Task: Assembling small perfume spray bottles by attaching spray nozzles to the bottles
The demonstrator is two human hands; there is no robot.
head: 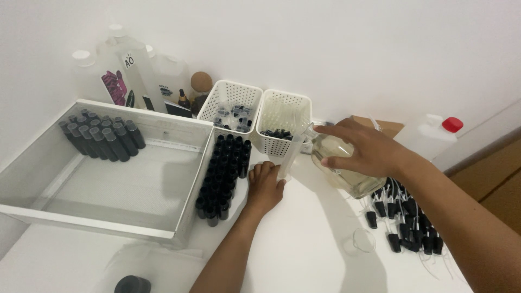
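My right hand (364,149) grips a clear glass bottle (347,176) of pale yellowish liquid, tilted left. A thin stream or spout runs from the bottle's neck down to a small container (285,174) on the white table. My left hand (264,187) rests on the table, fingers curled around that small container, right beside a block of small black bottles (223,173) standing in rows. I cannot make out the small container clearly behind my fingers.
A large translucent tray (179,187) at left holds more capped black bottles (103,138) in its far corner. Two white perforated baskets (230,92) (285,103) stand at the back. Tall plastic bottles (130,76) line the wall. Black dropper caps (407,222) lie at right, near a red-capped jug (434,135).
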